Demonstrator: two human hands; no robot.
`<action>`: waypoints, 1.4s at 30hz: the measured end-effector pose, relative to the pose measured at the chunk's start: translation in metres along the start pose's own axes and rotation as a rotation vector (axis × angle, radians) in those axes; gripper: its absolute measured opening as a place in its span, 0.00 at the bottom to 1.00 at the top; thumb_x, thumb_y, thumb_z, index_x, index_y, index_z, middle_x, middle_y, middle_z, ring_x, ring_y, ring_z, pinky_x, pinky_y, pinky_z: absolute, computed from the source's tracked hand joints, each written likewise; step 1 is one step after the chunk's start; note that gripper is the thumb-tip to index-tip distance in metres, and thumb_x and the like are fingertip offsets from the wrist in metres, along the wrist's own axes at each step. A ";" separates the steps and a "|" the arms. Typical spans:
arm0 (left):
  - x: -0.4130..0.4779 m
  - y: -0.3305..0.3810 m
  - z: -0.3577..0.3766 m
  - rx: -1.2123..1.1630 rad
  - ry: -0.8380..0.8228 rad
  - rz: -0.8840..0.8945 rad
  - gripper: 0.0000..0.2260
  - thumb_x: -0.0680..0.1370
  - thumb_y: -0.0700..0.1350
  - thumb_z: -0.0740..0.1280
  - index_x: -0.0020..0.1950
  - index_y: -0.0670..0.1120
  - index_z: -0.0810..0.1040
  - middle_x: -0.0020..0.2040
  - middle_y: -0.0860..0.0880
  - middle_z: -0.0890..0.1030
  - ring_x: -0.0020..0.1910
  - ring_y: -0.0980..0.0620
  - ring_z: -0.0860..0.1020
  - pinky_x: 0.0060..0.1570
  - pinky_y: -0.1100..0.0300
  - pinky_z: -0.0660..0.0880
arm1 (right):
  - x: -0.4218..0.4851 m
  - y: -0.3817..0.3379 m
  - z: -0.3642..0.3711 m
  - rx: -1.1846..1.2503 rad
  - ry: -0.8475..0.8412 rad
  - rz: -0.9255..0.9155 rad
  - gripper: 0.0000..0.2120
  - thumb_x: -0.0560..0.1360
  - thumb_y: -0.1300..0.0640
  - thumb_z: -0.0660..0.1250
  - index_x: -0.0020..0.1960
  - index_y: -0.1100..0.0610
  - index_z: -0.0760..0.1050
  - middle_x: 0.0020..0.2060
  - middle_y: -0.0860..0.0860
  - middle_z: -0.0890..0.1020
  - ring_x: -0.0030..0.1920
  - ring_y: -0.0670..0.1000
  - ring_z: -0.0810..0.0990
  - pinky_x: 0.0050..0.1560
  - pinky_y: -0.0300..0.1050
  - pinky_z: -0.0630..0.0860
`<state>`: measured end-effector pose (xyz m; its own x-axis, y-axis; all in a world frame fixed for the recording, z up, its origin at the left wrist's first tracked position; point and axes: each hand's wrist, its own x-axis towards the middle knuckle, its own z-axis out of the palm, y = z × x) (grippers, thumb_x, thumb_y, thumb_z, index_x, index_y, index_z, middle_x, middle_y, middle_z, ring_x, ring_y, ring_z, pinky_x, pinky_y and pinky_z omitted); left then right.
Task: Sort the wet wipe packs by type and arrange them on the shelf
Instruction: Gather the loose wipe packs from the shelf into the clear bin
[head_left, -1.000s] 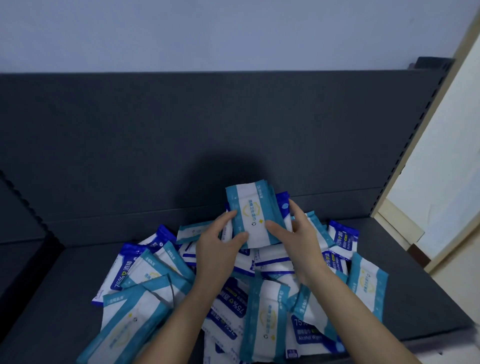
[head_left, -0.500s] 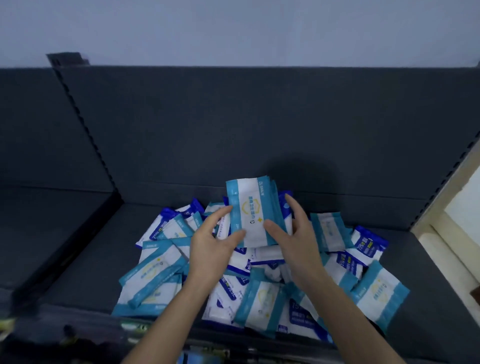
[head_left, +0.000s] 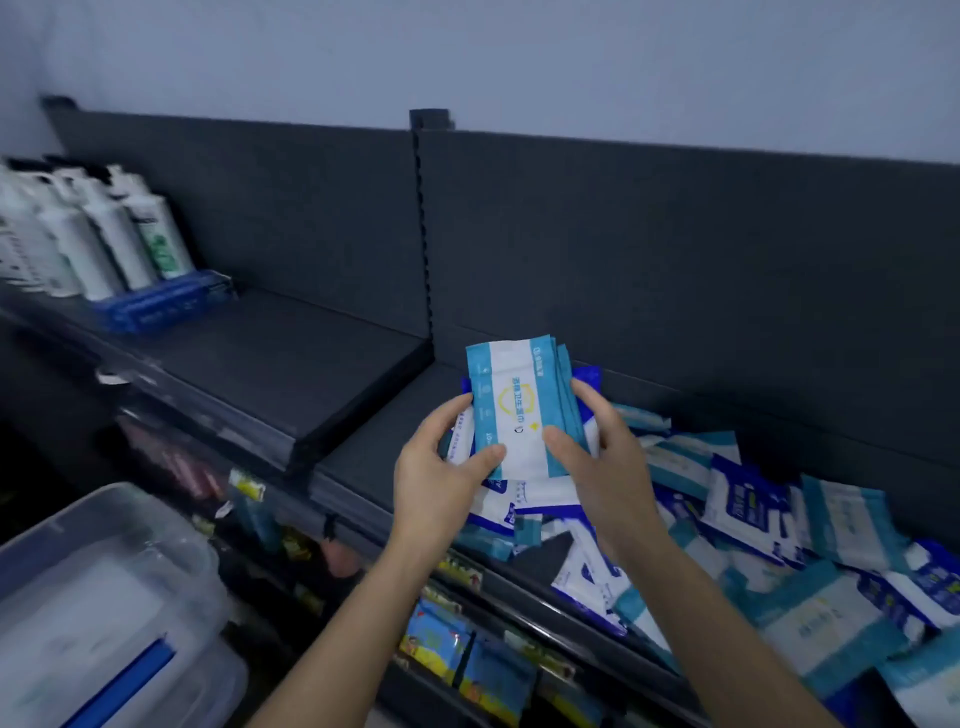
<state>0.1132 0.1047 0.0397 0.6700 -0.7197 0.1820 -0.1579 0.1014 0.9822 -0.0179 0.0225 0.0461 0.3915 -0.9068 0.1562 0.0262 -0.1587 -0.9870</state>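
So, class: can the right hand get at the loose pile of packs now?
Likely yes: the pile lies just below the right hand, nothing between, though that hand grips the teal stack.

The view has swung to the left. The stack of teal wipe packs (head_left: 519, 410), between the left hand (head_left: 441, 480) and the right hand (head_left: 605, 467), has moved from over the middle of the pile (head_left: 753, 519) to its 9 o'clock edge; the pile now lies at 4 o'clock. White bottles (head_left: 104, 234) at 10 o'clock and a clear plastic box (head_left: 104, 597) at 7 o'clock have appeared.
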 end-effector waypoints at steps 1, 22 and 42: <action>0.002 0.001 -0.015 -0.001 0.019 0.008 0.22 0.70 0.37 0.75 0.61 0.54 0.78 0.58 0.57 0.80 0.55 0.62 0.79 0.50 0.59 0.79 | 0.000 -0.004 0.015 -0.006 -0.034 -0.012 0.24 0.76 0.58 0.66 0.68 0.41 0.67 0.56 0.38 0.76 0.51 0.36 0.79 0.43 0.34 0.79; -0.036 -0.078 -0.411 0.105 0.490 -0.272 0.20 0.72 0.39 0.73 0.59 0.57 0.76 0.58 0.58 0.79 0.52 0.57 0.81 0.42 0.55 0.82 | -0.100 0.035 0.417 0.009 -0.533 0.229 0.21 0.76 0.58 0.67 0.66 0.42 0.69 0.57 0.45 0.80 0.52 0.47 0.82 0.50 0.52 0.82; -0.082 -0.201 -0.513 0.187 0.698 -0.720 0.14 0.75 0.42 0.71 0.59 0.52 0.75 0.53 0.56 0.75 0.46 0.57 0.80 0.43 0.56 0.81 | -0.144 0.144 0.552 -0.313 -0.884 0.517 0.20 0.78 0.62 0.63 0.69 0.54 0.69 0.59 0.49 0.78 0.49 0.41 0.78 0.44 0.33 0.75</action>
<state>0.4623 0.4962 -0.1495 0.9145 -0.0001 -0.4045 0.3790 -0.3494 0.8569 0.4368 0.3461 -0.1400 0.8186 -0.3080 -0.4848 -0.5211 -0.0433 -0.8524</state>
